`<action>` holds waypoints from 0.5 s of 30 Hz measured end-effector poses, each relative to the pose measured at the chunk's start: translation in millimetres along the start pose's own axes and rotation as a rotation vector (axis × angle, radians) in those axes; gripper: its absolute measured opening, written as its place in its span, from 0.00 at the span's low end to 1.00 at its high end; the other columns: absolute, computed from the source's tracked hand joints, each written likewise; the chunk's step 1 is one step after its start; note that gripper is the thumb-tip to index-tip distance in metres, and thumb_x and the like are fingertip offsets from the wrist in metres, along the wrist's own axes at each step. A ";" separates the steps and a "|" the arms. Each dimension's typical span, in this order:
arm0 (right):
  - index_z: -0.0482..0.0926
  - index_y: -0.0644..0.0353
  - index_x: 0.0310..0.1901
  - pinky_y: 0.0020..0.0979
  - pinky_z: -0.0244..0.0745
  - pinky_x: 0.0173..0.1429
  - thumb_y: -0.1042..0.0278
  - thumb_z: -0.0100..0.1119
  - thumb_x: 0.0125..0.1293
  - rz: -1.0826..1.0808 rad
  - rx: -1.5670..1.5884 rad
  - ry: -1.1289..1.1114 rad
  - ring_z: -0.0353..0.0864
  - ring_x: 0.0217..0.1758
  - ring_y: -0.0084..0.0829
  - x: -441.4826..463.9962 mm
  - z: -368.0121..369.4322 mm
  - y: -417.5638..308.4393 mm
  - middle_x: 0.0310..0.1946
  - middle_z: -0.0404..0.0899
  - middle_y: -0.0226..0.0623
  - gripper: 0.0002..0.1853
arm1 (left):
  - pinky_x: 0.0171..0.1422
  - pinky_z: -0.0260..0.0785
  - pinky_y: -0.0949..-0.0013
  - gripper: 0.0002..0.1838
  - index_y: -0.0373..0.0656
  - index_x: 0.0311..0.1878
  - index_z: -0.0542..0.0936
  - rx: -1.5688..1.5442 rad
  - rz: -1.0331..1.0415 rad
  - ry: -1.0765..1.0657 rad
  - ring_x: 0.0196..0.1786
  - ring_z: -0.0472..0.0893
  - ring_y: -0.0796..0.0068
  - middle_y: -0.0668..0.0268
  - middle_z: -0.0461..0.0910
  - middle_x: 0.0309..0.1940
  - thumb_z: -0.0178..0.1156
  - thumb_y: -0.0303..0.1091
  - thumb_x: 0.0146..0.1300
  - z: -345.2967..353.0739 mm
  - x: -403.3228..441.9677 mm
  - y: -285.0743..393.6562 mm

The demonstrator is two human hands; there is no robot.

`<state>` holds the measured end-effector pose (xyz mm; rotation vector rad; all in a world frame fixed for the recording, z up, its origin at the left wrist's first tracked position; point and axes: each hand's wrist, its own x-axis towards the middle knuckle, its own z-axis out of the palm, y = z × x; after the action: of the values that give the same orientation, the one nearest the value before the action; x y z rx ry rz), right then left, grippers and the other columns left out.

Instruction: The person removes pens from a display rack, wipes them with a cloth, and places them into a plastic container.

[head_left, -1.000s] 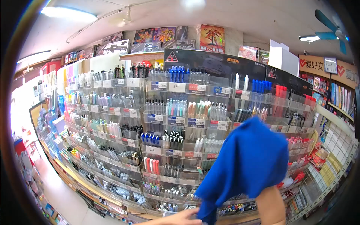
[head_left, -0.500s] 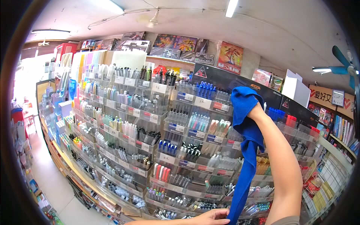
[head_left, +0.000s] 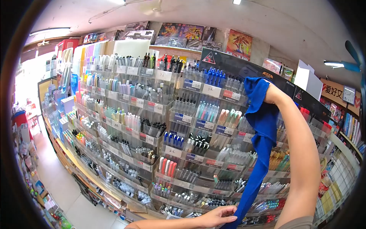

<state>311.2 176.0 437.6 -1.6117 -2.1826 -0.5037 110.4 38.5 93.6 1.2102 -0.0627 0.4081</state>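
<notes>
A long blue cloth [head_left: 263, 133] hangs from the upper pen tiers down to the bottom of the view. My right hand [head_left: 271, 93], arm stretched up, is closed on its bunched upper end beside the top tier; cloth covers most of the fingers. Lower down, my left hand [head_left: 218, 216] has thumb and fingertips closed at the cloth's narrow lower part. Near the right hand are clear pens [head_left: 233, 84] and blue-topped pens [head_left: 214, 76] in the clear plastic pen rack [head_left: 213, 162]. Part of the rack is hidden behind the cloth and right arm.
Price labels line the tiers, including a handwritten white card [head_left: 211, 90]. A black panel [head_left: 251, 68] backs the top right, with boxed toys [head_left: 239, 45] above. A white wire rack [head_left: 335, 191] stands at right. The tiled aisle [head_left: 63, 183] runs along the left.
The view has tilted down and shifted slightly left, so the rack sits a little differently in frame. Both hands keep to the cloth, the right one still at the top tier.
</notes>
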 end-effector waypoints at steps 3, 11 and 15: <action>0.78 0.62 0.37 0.28 0.71 0.39 0.73 0.60 0.51 0.151 -0.172 -0.146 0.69 0.30 0.23 1.3 -10.4 -5.3 0.29 0.78 0.33 0.10 | 0.40 0.60 0.79 0.07 0.43 0.40 0.71 -0.016 -0.002 -0.046 0.34 0.67 0.87 0.76 0.70 0.32 0.55 0.33 0.62 -16.8 -1.5 -8.4; 0.77 0.64 0.35 0.27 0.70 0.36 0.78 0.60 0.46 -0.096 0.061 0.131 0.68 0.28 0.22 -19.6 -9.2 8.9 0.25 0.76 0.32 0.11 | 0.48 0.60 0.79 0.05 0.43 0.40 0.70 -0.049 0.066 -0.046 0.40 0.66 0.89 0.76 0.70 0.36 0.52 0.33 0.65 -23.4 -7.7 -2.9; 0.77 0.63 0.32 0.26 0.69 0.33 0.80 0.58 0.46 -0.105 0.080 0.229 0.70 0.26 0.22 -26.9 -3.9 18.9 0.22 0.75 0.33 0.08 | 0.49 0.60 0.79 0.06 0.42 0.40 0.70 0.014 0.049 -0.072 0.40 0.67 0.88 0.75 0.69 0.35 0.52 0.33 0.65 -22.9 -6.3 -6.7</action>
<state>336.9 157.2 428.7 -1.3331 -2.0940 -0.5927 103.0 55.8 77.6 1.2393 -0.1517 0.4081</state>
